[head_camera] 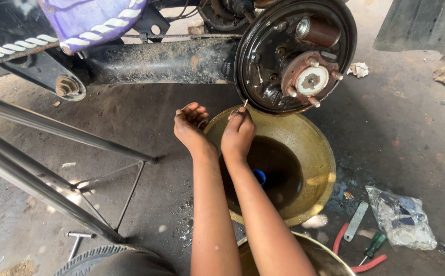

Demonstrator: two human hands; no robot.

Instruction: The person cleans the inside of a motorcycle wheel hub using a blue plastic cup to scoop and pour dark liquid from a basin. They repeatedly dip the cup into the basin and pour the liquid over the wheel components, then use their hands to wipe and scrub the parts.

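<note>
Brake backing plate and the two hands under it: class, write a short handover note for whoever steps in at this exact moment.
Left hand: cupped open beside the basin rim, holding nothing I can make out.
Right hand: pinching a small thin metal piece at the lower edge of the brake backing plate.
Things: brass-coloured basin sits on the floor directly under the plate, a blue cap inside it. Red-handled pliers, green screwdriver, flat metal tool and plastic bag lie to the right.
Done: drum is off, hub and wheel cylinder exposed.
Left: the small piece is in the fingers, not yet set down.
</note>
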